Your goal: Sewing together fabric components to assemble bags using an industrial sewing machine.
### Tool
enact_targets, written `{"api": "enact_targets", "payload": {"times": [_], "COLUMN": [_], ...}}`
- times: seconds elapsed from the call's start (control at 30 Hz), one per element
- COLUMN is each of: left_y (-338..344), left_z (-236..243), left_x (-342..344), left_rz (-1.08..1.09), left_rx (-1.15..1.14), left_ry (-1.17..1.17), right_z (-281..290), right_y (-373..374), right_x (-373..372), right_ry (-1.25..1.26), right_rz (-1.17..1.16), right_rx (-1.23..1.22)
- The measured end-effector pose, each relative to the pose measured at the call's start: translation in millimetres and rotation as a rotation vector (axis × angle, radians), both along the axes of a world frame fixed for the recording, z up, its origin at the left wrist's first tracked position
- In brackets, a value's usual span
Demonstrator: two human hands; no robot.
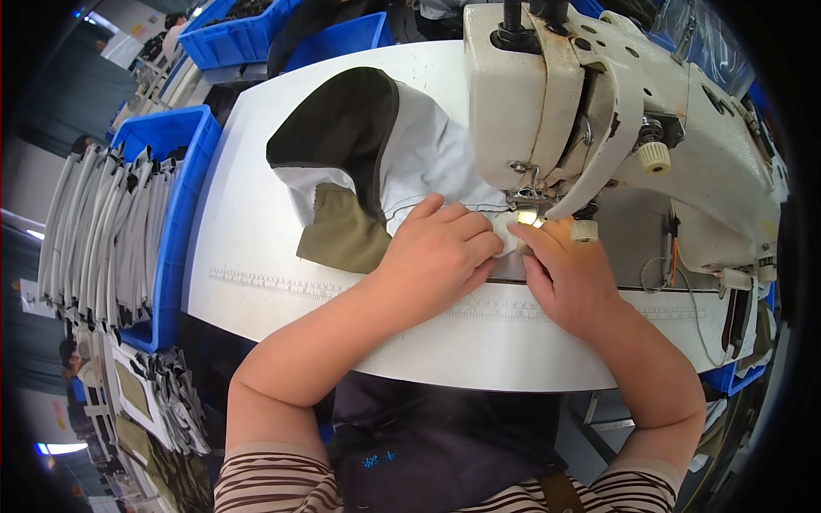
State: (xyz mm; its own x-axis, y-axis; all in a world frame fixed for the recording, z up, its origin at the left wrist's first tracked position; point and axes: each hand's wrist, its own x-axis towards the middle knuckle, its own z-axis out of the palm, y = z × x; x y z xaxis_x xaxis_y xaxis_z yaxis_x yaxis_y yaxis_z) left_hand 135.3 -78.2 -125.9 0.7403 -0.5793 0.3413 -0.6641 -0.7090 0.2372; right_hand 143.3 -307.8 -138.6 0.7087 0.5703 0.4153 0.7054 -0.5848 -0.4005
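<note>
A sewn fabric piece in white, with a dark brown-black panel and an olive flap, lies on the white sewing table. Its right end runs in under the needle area of an industrial sewing machine, where a small lamp glows. My left hand rests over the white cloth just left of the presser foot, fingers curled and closed on it. Close to the needle, my right hand pinches the cloth's edge between thumb and forefinger. My fingers partly hide the stitched spot.
At the left stands a blue bin with a stack of grey-white folded pieces over it. More blue crates sit beyond the table. A ruler strip runs along the near side. Thread hangs by the machine's right.
</note>
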Motion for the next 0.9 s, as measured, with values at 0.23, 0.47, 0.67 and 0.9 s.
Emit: {"api": "enact_targets", "payload": {"times": [0.23,0.47,0.67,0.9], "left_y": [1,2,3,5], "left_z": [-3,-3,-1,-3], "left_x": [5,0,3,11], "left_rz": [-0.055,-0.06,-0.054,-0.063], "left_rx": [-0.053,-0.048,-0.021,-0.067], "left_ry": [-0.036,-0.024,-0.03,-0.043], "right_z": [-2,-4,0,-2], "right_y": [-4,-5,-3,1], "right_x": [-4,-4,-3,-2], "right_ry": [-0.126,-0.13,-0.123,-0.163], "right_rz": [0.042,0.066,0.043,-0.016], "right_rx": [-0.171,-0.164,-0.189,-0.187]}}
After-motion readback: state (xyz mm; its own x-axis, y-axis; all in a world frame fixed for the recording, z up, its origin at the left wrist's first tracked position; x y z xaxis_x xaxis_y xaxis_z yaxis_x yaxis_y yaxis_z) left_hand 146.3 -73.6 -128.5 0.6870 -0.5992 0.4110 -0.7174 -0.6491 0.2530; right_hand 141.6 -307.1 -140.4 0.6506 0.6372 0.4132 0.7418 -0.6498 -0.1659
